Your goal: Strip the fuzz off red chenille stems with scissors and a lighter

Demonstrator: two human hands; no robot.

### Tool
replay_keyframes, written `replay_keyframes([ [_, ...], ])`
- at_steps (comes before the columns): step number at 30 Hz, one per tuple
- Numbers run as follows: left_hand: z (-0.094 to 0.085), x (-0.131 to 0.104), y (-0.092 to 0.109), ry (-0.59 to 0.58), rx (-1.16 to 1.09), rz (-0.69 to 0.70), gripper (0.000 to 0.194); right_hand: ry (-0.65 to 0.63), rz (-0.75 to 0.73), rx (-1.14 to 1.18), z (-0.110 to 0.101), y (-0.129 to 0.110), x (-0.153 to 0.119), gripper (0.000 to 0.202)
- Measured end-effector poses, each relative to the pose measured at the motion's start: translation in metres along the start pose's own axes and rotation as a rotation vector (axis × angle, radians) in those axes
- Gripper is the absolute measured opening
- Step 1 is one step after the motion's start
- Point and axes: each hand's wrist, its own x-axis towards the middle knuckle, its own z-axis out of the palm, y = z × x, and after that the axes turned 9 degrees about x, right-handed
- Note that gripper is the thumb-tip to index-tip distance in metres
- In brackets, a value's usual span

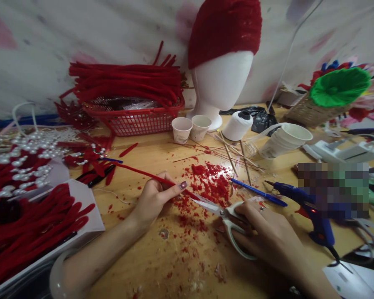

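Between the thumb and fingers of my left hand (156, 197) is a long red pipe cleaner (137, 170), slanting from upper left down to the right. My right hand (268, 228) grips the handles of a pair of scissors (235, 226) with pale handles. The scissor blades point left and meet the pipe cleaner's near end, just right of my left thumb. Whether the blades are parted around it I cannot tell. Red fuzz clippings (210, 180) lie heaped on the wooden table (137, 257) behind and below the blades.
A red basket (140, 122) piled with red pipe cleaners stands at the back, beside a white mannequin head (221, 79). Paper cups (182, 129), a thread cone (237, 126) and a blue pen (258, 192) lie nearby. A blue glue gun (314, 211) is at right, a white box (87, 207) at left.
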Motion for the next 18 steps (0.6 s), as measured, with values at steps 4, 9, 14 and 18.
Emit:
replay_keyframes([
  [4, 0.0002, 0.0005, -0.0008, -0.004, -0.007, -0.004, 0.029, -0.004, 0.016, 0.007, 0.0006, -0.0001, 0.0, 0.021],
  [9, -0.0001, 0.001, -0.001, 0.004, -0.017, -0.024, 0.031, -0.007, 0.03, 0.018, 0.0018, 0.0004, -0.0025, 0.02],
  [14, -0.0006, 0.0005, -0.0012, 0.018, -0.013, -0.019, 0.031, -0.014, 0.072, 0.064, 0.0004, 0.0017, -0.0065, 0.019],
  [18, 0.0005, 0.0004, -0.0005, 0.036, -0.023, -0.012, 0.03, 0.053, 0.15, 0.116, -0.0035, 0.0024, -0.0079, 0.016],
])
